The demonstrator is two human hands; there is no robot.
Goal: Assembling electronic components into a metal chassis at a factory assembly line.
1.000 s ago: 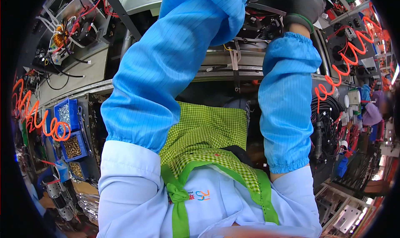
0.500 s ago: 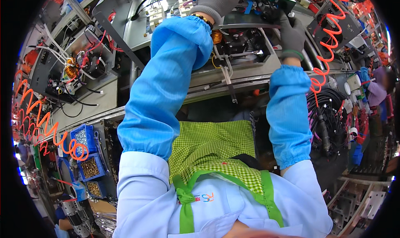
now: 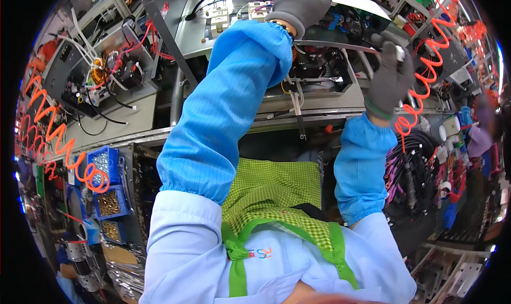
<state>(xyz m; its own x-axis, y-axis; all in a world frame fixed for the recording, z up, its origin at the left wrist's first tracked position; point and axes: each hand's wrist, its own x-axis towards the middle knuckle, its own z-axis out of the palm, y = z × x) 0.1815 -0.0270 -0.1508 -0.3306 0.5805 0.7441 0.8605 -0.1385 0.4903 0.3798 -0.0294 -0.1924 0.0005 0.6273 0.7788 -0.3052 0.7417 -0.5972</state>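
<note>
My left hand (image 3: 302, 7), in a grey glove, is at the top of the view over the open grey metal chassis (image 3: 199, 35). Its fingertips are hidden behind the back of the hand, so its grip does not show. To the right, my right hand (image 3: 390, 83), also gloved in grey, is raised beside the chassis with its fingers bent. A small white piece (image 3: 400, 53), perhaps a connector, shows at its fingertips. White terminal blocks (image 3: 219, 20) with black cables sit inside the chassis, left of my left hand. A white panel (image 3: 357, 2) lies just right of that hand.
An open unit with a copper coil (image 3: 97, 74) and loose wires stands at left. Orange coiled hoses (image 3: 424, 72) hang on both sides. Blue bins (image 3: 110, 204) of small metal parts are at lower left. A black cable bundle (image 3: 412, 168) hangs at right; a person (image 3: 481, 131) is beyond.
My right hand has drawn back from the dark cables in the chassis toward the right, and a small white piece now shows at its fingertips. The view has shifted, with my left hand still over the chassis.
</note>
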